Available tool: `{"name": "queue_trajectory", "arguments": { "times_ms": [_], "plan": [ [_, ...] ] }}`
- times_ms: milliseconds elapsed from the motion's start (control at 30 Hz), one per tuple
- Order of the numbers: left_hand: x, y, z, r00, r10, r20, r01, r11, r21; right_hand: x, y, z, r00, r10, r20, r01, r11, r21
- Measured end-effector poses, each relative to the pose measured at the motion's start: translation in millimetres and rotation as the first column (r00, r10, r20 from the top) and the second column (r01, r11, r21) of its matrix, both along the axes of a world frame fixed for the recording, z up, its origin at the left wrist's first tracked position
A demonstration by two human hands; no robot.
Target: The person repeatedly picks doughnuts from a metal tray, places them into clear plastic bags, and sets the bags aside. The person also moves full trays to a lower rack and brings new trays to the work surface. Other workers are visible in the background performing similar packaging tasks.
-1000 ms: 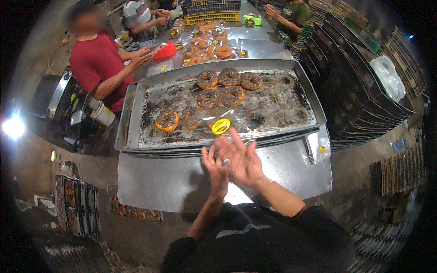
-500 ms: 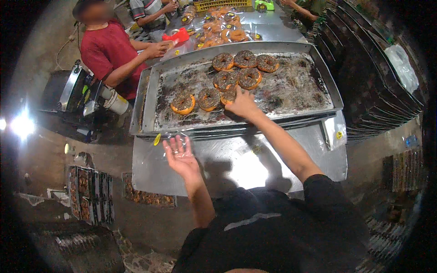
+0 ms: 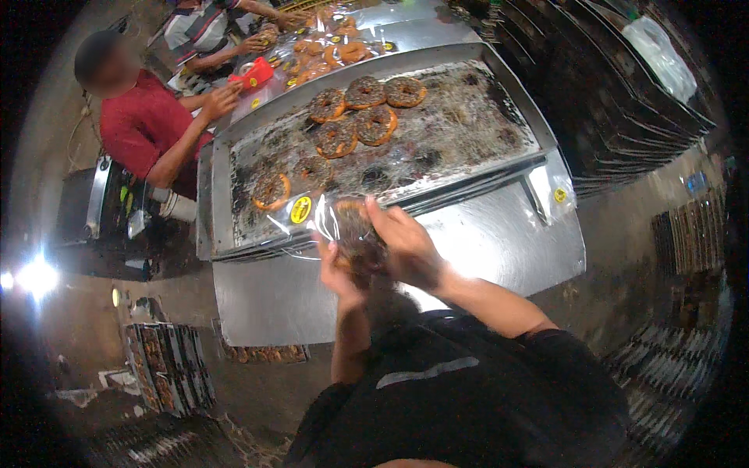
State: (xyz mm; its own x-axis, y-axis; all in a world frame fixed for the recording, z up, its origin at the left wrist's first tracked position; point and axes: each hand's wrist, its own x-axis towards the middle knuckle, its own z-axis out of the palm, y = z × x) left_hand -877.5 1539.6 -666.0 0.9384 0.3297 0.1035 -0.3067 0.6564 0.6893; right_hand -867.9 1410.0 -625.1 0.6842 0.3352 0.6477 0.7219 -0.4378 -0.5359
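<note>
In front of my body, my right hand [image 3: 402,246] grips a dark-topped donut [image 3: 359,238], fingers wrapped at its right side. My left hand [image 3: 339,273] is closed round a clear plastic bag [image 3: 300,230] with a yellow oval sticker, at the donut's left and underside. The donut appears at least partly within the bag; the exact overlap is blurred. Beyond my hands, a worn metal baking tray [image 3: 491,109] holds several donuts [image 3: 367,91] with dark sprinkled tops, some partly seen through the bag. The tray rests on further trays on a steel table [image 3: 265,300].
A co-worker in a red shirt [image 3: 140,125] works at the left, another person [image 3: 195,35] beyond. Bagged donuts [image 3: 320,51] and a red tape dispenser [image 3: 253,74] lie behind the tray. Stacked dark trays [image 3: 601,117] stand at right; more racks [image 3: 164,363] are on the floor.
My right hand has lifted a donut from the tray and brought it toward me; my left hand and the bag have come up to meet it. The view has tilted.
</note>
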Motion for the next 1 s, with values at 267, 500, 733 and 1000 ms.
{"name": "queue_trajectory", "arguments": {
  "times_ms": [267, 500, 733, 1000],
  "plan": [
    [-21, -30, 7, 0.863, -0.501, -0.059, 0.485, 0.856, -0.178, 14, -21, -13, 0.905, 0.007, -0.424, 0.006, 1.000, 0.030],
    [-45, -57, -149, 0.927, -0.375, -0.031, 0.043, 0.024, 0.999, 122, -28, 107, 0.942, -0.336, -0.016, 0.335, 0.934, 0.120],
    [-27, -17, -245, 0.772, -0.614, -0.166, 0.184, -0.035, 0.982, 2, -35, -54, 0.677, 0.007, -0.736, -0.151, 0.980, -0.129],
    [-28, -21, -112, 0.702, -0.678, -0.218, 0.372, 0.088, 0.924, -92, -55, -147, 0.727, -0.101, -0.679, 0.180, 0.983, 0.047]
  ]
}}
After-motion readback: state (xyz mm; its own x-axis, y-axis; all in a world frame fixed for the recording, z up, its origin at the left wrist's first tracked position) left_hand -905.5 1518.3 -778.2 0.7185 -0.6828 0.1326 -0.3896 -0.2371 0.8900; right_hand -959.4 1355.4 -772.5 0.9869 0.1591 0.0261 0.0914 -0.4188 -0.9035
